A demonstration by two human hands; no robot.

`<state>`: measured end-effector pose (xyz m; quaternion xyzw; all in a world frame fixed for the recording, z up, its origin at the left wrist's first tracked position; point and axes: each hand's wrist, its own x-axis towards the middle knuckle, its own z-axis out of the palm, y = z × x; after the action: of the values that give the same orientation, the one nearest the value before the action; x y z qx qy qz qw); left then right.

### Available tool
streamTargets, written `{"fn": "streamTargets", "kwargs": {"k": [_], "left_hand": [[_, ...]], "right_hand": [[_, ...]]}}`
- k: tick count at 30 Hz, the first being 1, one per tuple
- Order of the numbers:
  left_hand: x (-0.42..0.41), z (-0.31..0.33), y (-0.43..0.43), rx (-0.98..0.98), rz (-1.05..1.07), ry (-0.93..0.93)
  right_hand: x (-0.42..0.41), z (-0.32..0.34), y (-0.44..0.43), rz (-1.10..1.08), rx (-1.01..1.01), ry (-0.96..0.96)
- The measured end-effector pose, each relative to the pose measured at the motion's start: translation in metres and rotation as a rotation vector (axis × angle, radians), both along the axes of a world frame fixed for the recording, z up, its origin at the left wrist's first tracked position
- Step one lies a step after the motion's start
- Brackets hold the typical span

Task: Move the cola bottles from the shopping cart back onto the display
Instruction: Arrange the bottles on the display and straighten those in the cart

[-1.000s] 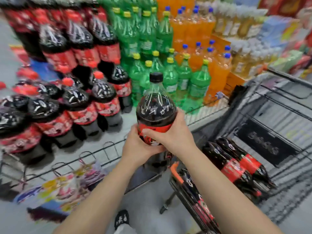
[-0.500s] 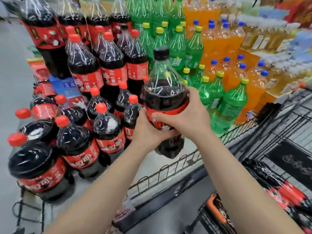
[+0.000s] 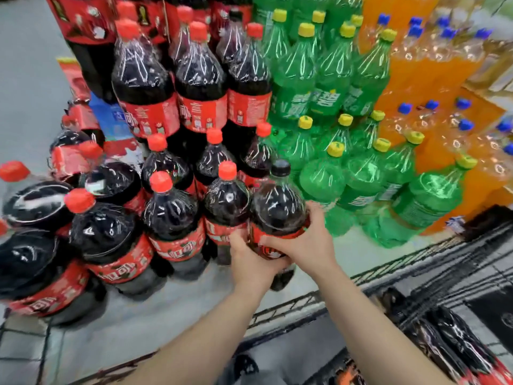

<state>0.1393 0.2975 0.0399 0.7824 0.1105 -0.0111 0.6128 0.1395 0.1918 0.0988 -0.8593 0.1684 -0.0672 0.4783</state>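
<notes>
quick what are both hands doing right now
Left hand: holding the black-capped cola bottle at its label.
Right hand: holding the same cola bottle from the other side.

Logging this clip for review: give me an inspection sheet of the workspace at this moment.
Surface: pale shelf with a wire rail in front.
Job's things: black-capped bottle upright beside the red-capped colas; whether its base is set down, cannot tell. More colas lie in the cart.
Clutter: nothing seen.
Hands: left hand and right hand both grip the black-capped bottle at its label.
Cables: nothing seen.
Surroundings: green bottles, orange bottles, grey floor.
</notes>
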Motion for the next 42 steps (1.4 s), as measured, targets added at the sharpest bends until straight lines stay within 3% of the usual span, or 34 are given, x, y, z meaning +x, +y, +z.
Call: {"fn": "streamTargets", "kwargs": {"k": [12,16,20,23,33,42], "left_hand": [[0.015,-0.032,-0.017,0.135,0.028,0.207],[0.011,-0.031,-0.015,-0.176,0.086,0.382],[0.012,-0.016,-0.009,-0.584,0.143,0.613],[0.011,-0.011,-0.013,-0.7,0.05,0.702],[0.019,-0.005,-0.019,-0.776,-0.003,0.73],[0.05,0.007,-0.024,-0.735,-0.008,0.716]], "right_hand": [[0.023,-0.044,-0.026,0.108,0.209,-0.022],[0.017,-0.031,-0.034,0.22,0.404,0.044],[0.002,-0.023,-0.037,-0.079,0.887,0.301],[-0.002,-0.025,-0.029,-0.176,1.104,0.498],[0.021,-0.04,-0.018,-0.088,1.141,0.434],[0.057,-0.035,-0.024,-0.106,1.045,0.543]]}}
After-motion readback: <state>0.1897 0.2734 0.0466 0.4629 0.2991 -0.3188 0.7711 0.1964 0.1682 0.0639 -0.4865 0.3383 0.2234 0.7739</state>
